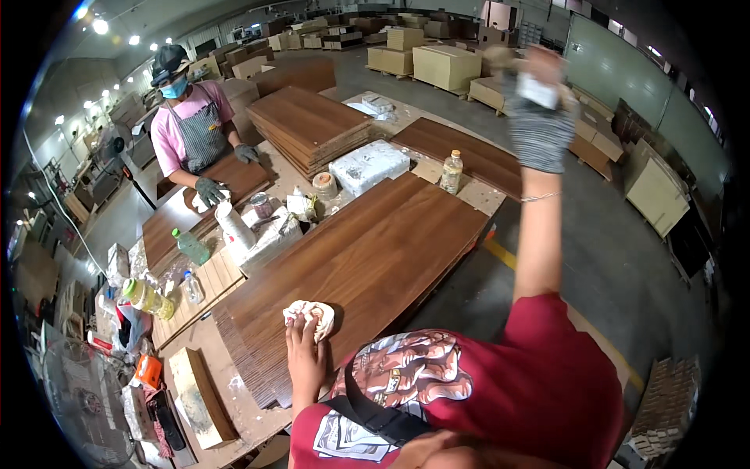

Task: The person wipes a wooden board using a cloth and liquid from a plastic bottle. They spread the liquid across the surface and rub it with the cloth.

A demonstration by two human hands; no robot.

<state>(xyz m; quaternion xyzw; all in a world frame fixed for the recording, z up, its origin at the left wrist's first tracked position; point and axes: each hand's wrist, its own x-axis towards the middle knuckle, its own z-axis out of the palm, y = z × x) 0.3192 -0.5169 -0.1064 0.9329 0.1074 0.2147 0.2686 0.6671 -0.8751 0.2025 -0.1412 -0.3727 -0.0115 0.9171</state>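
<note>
My left hand [305, 361], bare, presses its fingertips on a crumpled cream rag [319, 319]. Under the rag lies the near left part of a stack of dark wood-grain boards [359, 242]. Raised high on the right and away from the boards is my right hand [541, 117], in a grey striped glove. Motion smears its fingers, and a white patch shows at them; whether it holds something I cannot make out. Beyond the boards stand a clear bottle of yellowish liquid [451, 172] and a white plastic-wrapped block [369, 167].
Across the bench a co-worker [191, 129] in an apron wipes another brown board [234, 176]. A tall board stack [308, 125] stands beside them. Bottles, a small can [262, 205] and a wood block [201, 399] crowd the left side. A fan [86, 399] stands at lower left.
</note>
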